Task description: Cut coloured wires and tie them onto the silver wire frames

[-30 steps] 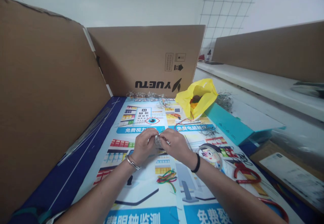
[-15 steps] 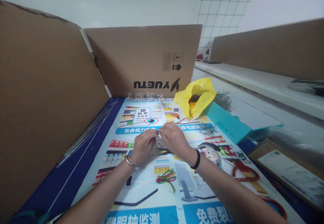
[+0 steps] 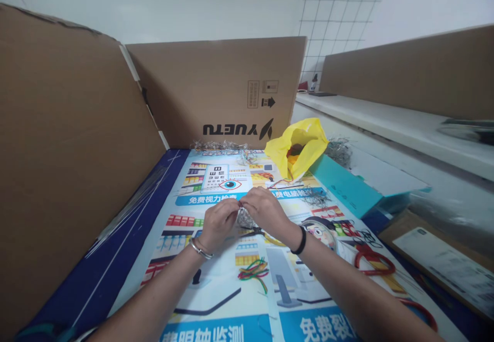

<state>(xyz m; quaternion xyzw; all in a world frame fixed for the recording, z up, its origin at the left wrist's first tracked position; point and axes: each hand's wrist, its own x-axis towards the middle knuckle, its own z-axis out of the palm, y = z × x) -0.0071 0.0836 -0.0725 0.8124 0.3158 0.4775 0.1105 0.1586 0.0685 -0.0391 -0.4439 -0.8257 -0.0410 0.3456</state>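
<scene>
My left hand (image 3: pixel 221 222) and my right hand (image 3: pixel 266 210) meet in the middle, fingertips pinched together at the top of a crumpled silver wire bundle (image 3: pixel 245 219). A small dark reddish bit shows at the fingertips; its kind is too small to make out. Under my right wrist lies a tool with a dark tip and yellow curved handle (image 3: pixel 273 240), partly covered. Closer to me, a little pile of red, green and yellow wires (image 3: pixel 253 272) rests on the printed sheet (image 3: pixel 216 280).
A yellow bag (image 3: pixel 309 151) stands open at the back right beside a turquoise box (image 3: pixel 343 187). Silver wire tangles (image 3: pixel 339 151) lie around it. Red-handled scissors (image 3: pixel 374 263) are at the right, near a cardboard package (image 3: pixel 436 254). Cardboard panels (image 3: pixel 216 84) wall the back and left.
My hands stay together at nearly the same spot, with slight finger movement. The silver bundle sits a little differently, and more of the yellow handle shows beneath my right wrist.
</scene>
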